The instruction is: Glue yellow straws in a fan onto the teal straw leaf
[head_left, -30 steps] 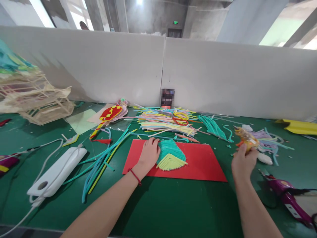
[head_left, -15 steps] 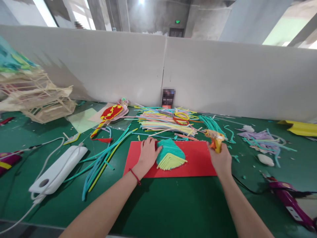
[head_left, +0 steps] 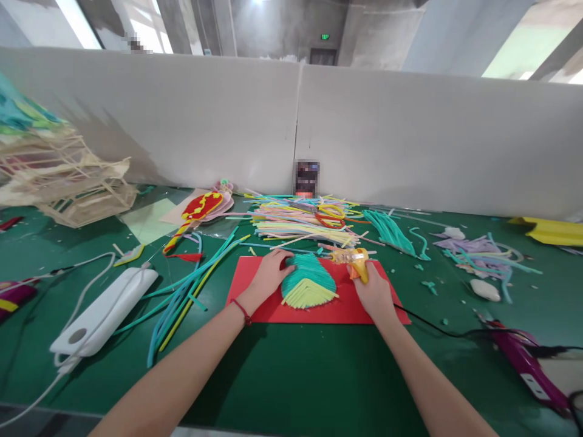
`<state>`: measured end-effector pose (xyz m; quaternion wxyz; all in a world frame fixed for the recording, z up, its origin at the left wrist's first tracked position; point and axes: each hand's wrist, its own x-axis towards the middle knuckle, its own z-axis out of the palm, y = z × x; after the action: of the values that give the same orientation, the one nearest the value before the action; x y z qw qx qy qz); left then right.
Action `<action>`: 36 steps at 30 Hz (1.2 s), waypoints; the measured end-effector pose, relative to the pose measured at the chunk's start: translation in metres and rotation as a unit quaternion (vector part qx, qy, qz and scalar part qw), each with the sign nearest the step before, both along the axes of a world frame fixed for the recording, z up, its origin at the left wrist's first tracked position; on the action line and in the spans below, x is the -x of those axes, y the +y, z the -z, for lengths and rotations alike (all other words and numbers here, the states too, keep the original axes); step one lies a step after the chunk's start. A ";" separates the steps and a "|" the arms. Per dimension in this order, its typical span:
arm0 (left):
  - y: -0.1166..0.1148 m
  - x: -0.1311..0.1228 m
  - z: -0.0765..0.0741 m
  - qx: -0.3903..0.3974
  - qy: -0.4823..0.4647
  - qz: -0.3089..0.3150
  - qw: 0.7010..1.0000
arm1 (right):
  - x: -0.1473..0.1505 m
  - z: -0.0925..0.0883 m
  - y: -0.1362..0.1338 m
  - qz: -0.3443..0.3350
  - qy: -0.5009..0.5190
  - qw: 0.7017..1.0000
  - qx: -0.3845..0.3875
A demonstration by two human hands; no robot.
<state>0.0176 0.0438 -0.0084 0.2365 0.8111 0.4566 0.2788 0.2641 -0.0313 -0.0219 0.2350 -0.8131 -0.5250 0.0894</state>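
A red sheet [head_left: 255,311] lies on the table, bearing a rounded piece [head_left: 314,273] made of teal strips with a fan of yellow-green strips at its near side. My left hand [head_left: 272,272] is at the piece's upper left edge, thumb and forefinger apart, over the red sheet. Gripped in my right hand [head_left: 376,290] is a yellow hot glue gun [head_left: 353,258], its nozzle pointing left at the piece's upper right edge. A black cord [head_left: 437,328] trails from it to the right. Whether glue is coming out cannot be seen.
Behind the sheet lies a heap of coloured strips [head_left: 300,227] with scissors [head_left: 331,215] on top. More strips [head_left: 194,288] and a white power strip [head_left: 104,312] lie left. A purple tool [head_left: 528,364] lies right. A pale partition [head_left: 392,139] stands at the back.
My right hand has brought the glue gun left, from beyond the sheet's right end to the edge of the teal piece. My left hand's thumb has drawn back a little from the piece.
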 end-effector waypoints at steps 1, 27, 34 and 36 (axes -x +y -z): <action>0.001 0.000 0.000 0.001 0.002 0.004 1.000 | 0.001 -0.003 0.001 -0.007 -0.007 1.000 0.006; 0.015 -0.006 -0.040 0.066 0.167 0.025 0.983 | -0.014 0.003 0.000 0.024 -0.001 1.000 -0.002; 0.027 -0.006 -0.021 0.093 0.063 0.012 0.994 | -0.013 -0.005 0.001 0.043 0.015 0.998 0.044; 0.028 -0.007 -0.018 0.094 0.040 0.013 0.995 | -0.013 -0.006 0.001 0.045 0.014 0.998 0.048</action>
<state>0.0244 0.0722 0.0091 0.2969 0.8015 0.4795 0.1988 0.2774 -0.0306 -0.0157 0.2071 -0.8448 -0.4797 0.1156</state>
